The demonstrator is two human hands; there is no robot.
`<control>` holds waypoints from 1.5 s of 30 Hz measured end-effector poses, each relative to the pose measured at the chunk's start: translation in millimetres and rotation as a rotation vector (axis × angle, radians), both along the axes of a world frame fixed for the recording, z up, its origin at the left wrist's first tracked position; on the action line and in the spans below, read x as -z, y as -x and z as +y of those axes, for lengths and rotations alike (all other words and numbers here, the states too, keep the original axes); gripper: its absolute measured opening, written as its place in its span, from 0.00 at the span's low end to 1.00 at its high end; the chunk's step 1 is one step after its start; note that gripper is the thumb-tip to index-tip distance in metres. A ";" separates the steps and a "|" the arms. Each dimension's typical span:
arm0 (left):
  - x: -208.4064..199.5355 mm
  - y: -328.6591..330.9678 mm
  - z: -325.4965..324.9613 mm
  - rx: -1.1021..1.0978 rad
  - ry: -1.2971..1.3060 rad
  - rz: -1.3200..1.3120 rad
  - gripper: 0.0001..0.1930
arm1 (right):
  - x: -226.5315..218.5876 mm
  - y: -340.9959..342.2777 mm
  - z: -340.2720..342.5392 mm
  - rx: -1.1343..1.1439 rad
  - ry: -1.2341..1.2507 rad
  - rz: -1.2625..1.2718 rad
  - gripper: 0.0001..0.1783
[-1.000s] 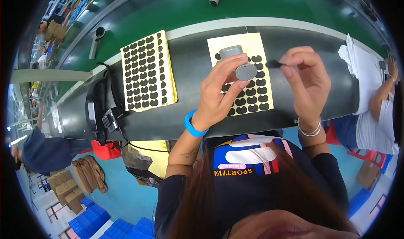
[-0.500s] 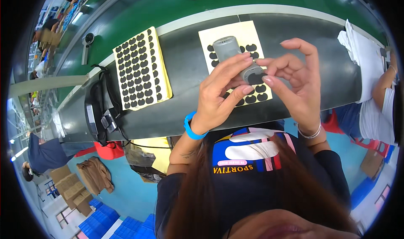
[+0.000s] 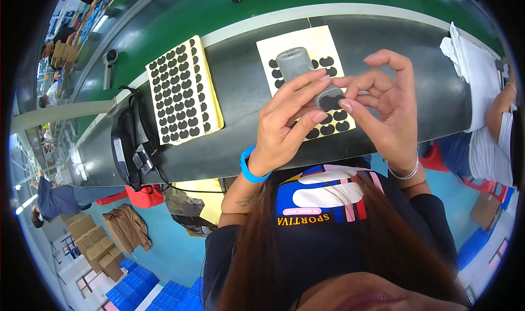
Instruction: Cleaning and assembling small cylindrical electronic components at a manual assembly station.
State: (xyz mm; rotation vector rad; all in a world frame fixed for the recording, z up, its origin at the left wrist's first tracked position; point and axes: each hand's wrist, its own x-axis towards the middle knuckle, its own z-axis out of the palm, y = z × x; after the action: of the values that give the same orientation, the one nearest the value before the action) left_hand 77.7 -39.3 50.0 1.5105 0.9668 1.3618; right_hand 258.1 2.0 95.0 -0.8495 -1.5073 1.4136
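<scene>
Near the middle of the bench, my left hand (image 3: 287,119) is wrapped round a grey cylindrical housing (image 3: 296,65) with a vented far end. Its near end tilts up toward me, and a black notched sticker (image 3: 330,101) lies on that face. My right hand (image 3: 380,100) has its thumb tip at the sticker's right edge and another fingertip against the housing's side; its index finger is raised and bent. Beneath the housing lies a pale yellow sheet (image 3: 298,36) of black stickers, partly covered by my hands.
Left on the dark bench (image 3: 240,70) lies a stack of yellow sticker sheets (image 3: 180,92). Beyond it sit a black strap with a small device (image 3: 143,159) and a cable. A green conveyor (image 3: 180,24) carries grey handheld fans (image 3: 109,65). At right are white cloth (image 3: 465,65) and another person's arm (image 3: 500,106).
On the conveyor, the grey items have shifted slightly left. My right thumb has slid a little left over the sticker, and the housing's near face has turned more toward me.
</scene>
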 end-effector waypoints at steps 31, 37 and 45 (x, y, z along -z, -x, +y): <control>-0.6 1.5 0.4 -0.020 -0.026 0.064 0.17 | -4.8 0.0 -2.4 0.004 -0.004 -0.077 0.30; -0.4 1.7 -0.8 -0.002 0.002 0.022 0.18 | -5.1 1.3 -3.2 0.013 -0.012 -0.096 0.29; -2.6 -3.7 -2.6 0.002 0.092 -0.094 0.17 | -4.9 2.6 -4.4 0.031 -0.034 -0.131 0.29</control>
State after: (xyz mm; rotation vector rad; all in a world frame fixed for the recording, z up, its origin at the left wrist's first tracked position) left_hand 81.4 -42.0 52.6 1.3663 0.9554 1.3556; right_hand 255.4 -2.5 99.9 -0.9566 -1.6051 1.3280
